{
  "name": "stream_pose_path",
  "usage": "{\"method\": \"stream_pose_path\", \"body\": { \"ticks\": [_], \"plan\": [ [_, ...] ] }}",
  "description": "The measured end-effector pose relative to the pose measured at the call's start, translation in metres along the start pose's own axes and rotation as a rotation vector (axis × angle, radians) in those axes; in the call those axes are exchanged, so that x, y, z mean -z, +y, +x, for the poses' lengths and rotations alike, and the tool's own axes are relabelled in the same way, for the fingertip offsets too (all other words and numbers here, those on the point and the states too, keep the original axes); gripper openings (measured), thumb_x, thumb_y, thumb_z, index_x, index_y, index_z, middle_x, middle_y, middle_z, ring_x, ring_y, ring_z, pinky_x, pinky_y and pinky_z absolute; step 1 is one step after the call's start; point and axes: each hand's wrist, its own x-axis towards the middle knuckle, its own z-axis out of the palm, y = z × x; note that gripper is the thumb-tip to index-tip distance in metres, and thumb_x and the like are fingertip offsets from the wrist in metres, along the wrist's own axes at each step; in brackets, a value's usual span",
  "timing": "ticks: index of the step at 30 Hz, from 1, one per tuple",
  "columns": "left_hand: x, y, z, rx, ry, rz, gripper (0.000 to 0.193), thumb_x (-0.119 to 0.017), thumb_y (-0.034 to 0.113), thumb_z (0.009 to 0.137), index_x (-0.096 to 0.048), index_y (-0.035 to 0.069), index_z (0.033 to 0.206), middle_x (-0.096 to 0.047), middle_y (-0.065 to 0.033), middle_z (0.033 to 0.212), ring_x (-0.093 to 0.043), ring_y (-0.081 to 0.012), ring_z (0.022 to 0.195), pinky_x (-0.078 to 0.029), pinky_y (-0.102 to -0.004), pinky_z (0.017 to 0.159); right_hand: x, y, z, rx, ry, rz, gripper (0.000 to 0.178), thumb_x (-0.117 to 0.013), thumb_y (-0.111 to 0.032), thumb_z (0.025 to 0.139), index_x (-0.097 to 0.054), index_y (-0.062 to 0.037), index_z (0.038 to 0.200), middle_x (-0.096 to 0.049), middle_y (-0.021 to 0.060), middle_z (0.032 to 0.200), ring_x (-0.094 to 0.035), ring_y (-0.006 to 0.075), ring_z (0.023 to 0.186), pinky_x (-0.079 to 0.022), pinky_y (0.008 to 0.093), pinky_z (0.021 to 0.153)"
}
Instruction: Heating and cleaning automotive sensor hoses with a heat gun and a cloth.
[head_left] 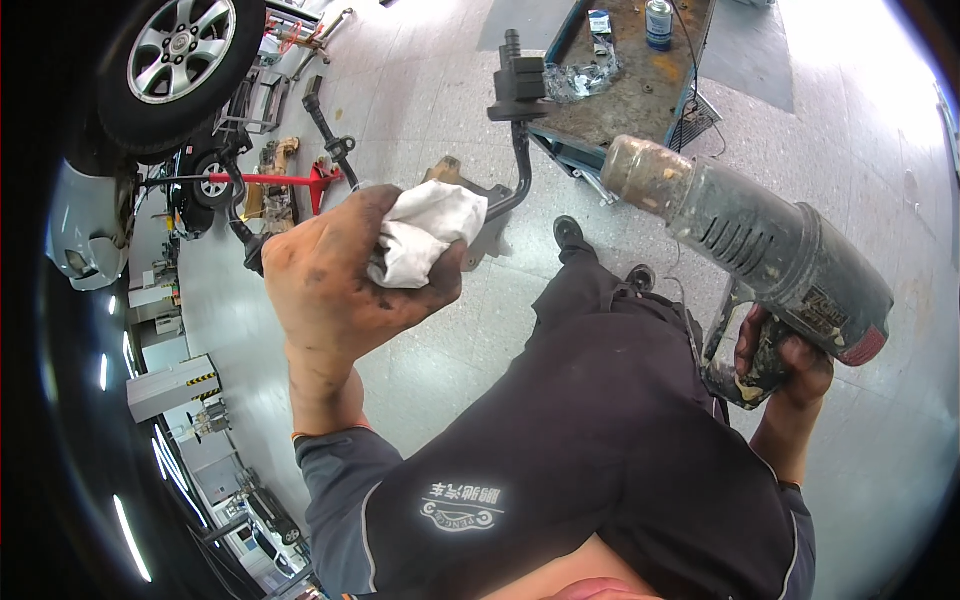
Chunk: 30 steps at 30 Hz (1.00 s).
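Note:
My left hand (335,275), smudged with dark grime, is closed round a crumpled white cloth or wipe (432,225) and a black hose assembly. One hose bends up on the right to a black plastic valve (518,88) with a ribbed nozzle. Other black pipe ends (335,145) stick out up and left of the hand. A grey bracket (490,240) shows behind the cloth; whether it joins the hoses is hidden. My right hand (795,365) grips the handle of a worn, dark heat gun (775,240). Its scorched metal nozzle (648,178) points up-left toward the valve, apart from it.
Beyond the hands stands a stained metal work table (625,95) with a blue can (659,25), a small box (600,28) and clear plastic wrapping (583,80). At the upper left are a vehicle wheel (180,50), a red-handled jack (322,185) and a light-coloured car (90,225).

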Motion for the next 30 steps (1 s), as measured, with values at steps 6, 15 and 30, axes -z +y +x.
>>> {"method": "stream_pose_path", "body": {
  "ticks": [6,15,30],
  "plan": [
    [0.007,-0.006,-0.009,0.001,-0.006,-0.066,0.045,-0.078,0.035,0.059,-0.063,0.0,0.084,-0.059,-0.0073,0.06,-0.06,-0.019,0.05,-0.046,-0.0279,0.047,-0.005,-0.003,-0.004,-0.063,-0.041,0.044,0.048,-0.072,-0.024,0.07,-0.057,0.0086,0.102,-0.062,0.0164,0.072,-0.061,0.022,0.054,-0.051,0.0279,0.048],
    [0.008,-0.007,-0.011,-0.037,0.08,-0.052,0.042,-0.076,0.032,0.054,-0.062,0.001,0.079,-0.054,-0.0048,0.054,-0.056,-0.0177,0.044,-0.043,-0.0271,0.045,-0.009,-0.002,-0.001,0.023,-0.041,0.041,0.05,-0.073,-0.026,0.07,-0.056,0.0088,0.102,-0.061,0.0171,0.072,-0.061,0.022,0.053,-0.049,0.0275,0.046],
    [0.001,-0.003,-0.018,0.074,0.046,-0.093,0.051,-0.073,0.041,0.057,-0.064,0.0,0.085,-0.061,-0.0061,0.063,-0.059,-0.0183,0.051,-0.045,-0.0268,0.053,-0.002,0.008,-0.006,-0.008,-0.001,0.063,0.055,-0.071,-0.024,0.068,-0.052,0.0108,0.106,-0.06,0.0195,0.077,-0.061,0.0254,0.059,-0.053,0.032,0.048]
  ]
}}
